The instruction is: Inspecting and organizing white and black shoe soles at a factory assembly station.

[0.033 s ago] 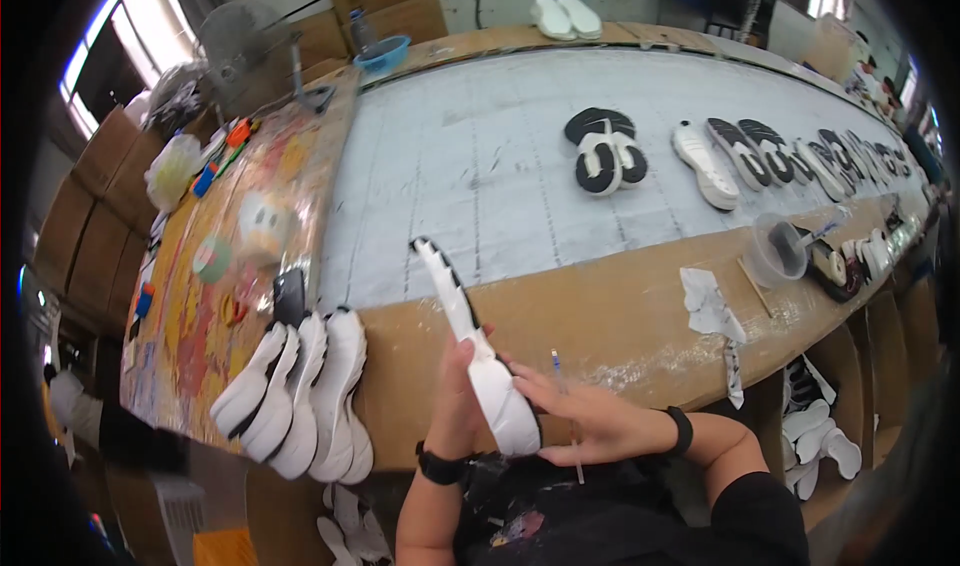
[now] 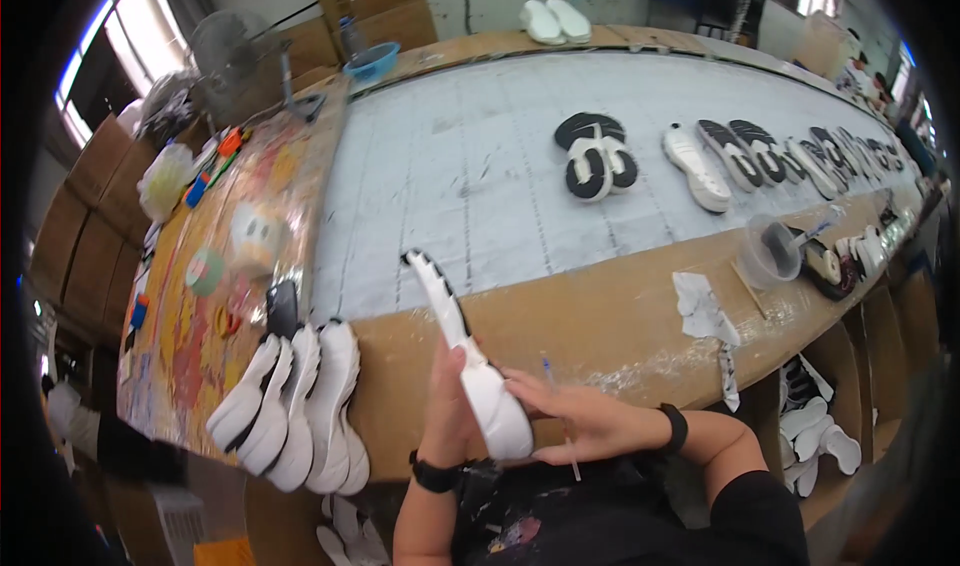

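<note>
A white shoe sole with a black serrated edge stands tilted on its side, its narrow end pointing up and away to the left. My left hand wraps its middle from the left. My right hand grips the wide end from the right, thumb and fingers against it. A thin clear stick with a blue end, like a pen or fine brush, rests across my right fingers; its exact kind I cannot make out. Left of my hands, several white soles lean together at the table edge.
A black-and-white sole pair lies on the white-covered table; more soles line its right side. A clear plastic tub and torn paper sit at the right. Left are a phone and a tape roll.
The sole in my hands has tipped slightly, its narrow end now a little lower and further left. Both hands keep their hold. The whole view has shifted a little.
</note>
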A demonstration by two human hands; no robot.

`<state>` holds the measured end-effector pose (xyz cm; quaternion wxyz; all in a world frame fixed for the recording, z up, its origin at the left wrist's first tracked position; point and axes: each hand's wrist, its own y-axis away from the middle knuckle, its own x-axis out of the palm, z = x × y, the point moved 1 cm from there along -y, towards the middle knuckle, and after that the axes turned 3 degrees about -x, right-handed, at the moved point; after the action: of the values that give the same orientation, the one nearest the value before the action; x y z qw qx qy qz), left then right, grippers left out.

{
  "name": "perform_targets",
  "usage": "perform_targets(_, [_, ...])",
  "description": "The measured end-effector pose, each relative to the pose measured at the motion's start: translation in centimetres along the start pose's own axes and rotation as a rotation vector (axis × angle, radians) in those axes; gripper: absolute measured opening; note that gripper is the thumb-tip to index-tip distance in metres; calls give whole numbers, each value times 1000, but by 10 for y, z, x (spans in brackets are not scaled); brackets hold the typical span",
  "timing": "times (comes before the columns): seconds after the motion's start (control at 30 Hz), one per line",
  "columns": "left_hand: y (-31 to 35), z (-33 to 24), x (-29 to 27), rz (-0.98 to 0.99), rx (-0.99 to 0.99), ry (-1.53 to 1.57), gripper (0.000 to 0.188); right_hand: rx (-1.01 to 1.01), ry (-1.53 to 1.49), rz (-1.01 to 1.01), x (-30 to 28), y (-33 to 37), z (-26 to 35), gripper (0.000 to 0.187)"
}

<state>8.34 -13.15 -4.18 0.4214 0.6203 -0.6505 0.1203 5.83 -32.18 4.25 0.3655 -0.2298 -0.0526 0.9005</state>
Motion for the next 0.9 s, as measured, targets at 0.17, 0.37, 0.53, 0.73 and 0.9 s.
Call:
perform_targets(0.17, [-6,1,3,-87,347,-513,63,475,46,320,-91,-55,-79,60])
perform_targets(0.37, [3,16,-15,-232,471,-1149,73,538,1317,-311,-192,-114,-235,84])
perform_targets(0.53, [12,7,-14,-307,500,-1154,55,807,1581,-363,-232,-93,-239,92])
perform_targets(0.73, [7,-1,-10,-157,523,-948,36,628,1232,-707,-257,-53,-187,64])
perform_targets(0.9, [-9,-20,15,-20,506,-678,40,274,-348,-796,-187,-23,-124,39])
